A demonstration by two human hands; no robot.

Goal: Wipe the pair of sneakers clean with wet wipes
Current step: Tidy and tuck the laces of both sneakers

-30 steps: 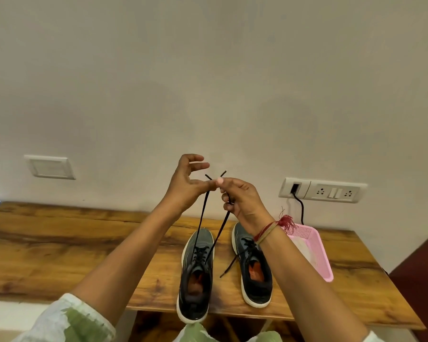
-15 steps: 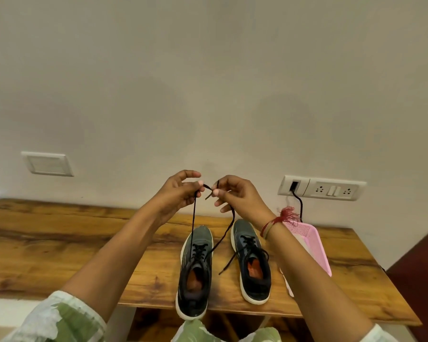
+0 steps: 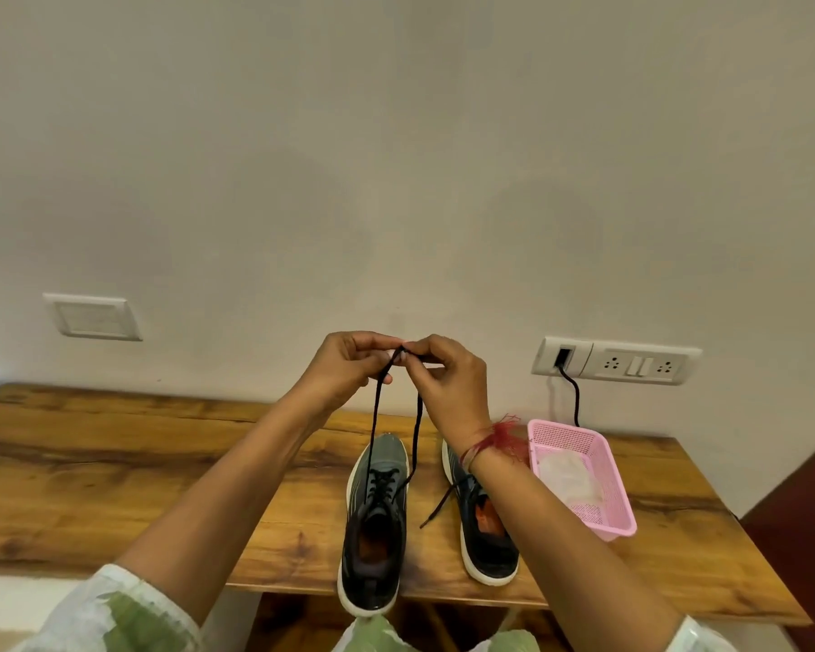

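- While the left hand (image 3: 344, 369) and right hand (image 3: 448, 383) met above the table (image 3: 114, 487), each pinched the lace (image 3: 372, 435) of the left sneaker (image 3: 377, 524), fingertips together; neither held a wipe.
- Two lace strands ran from the fingers down to that sneaker's eyelets. I judged the step to be tying or untying, and could not tell which.
- The left sneaker stood at the table's front edge, its heel slightly over it. The right sneaker (image 3: 485, 543) stood just beside it, partly behind the right forearm, with one loose lace end lying on the wood between the two.
- A pink basket (image 3: 617, 505) sat near the right sneaker, holding a pale thing (image 3: 565, 477), possibly wipes; I could not make it out.
- How much wiping was done could not be judged: no wipe lay on either sneaker, and neither dirt nor wet marks showed.
- No brand, label or writing was readable on the sneakers, the basket or the wall socket (image 3: 631, 364).
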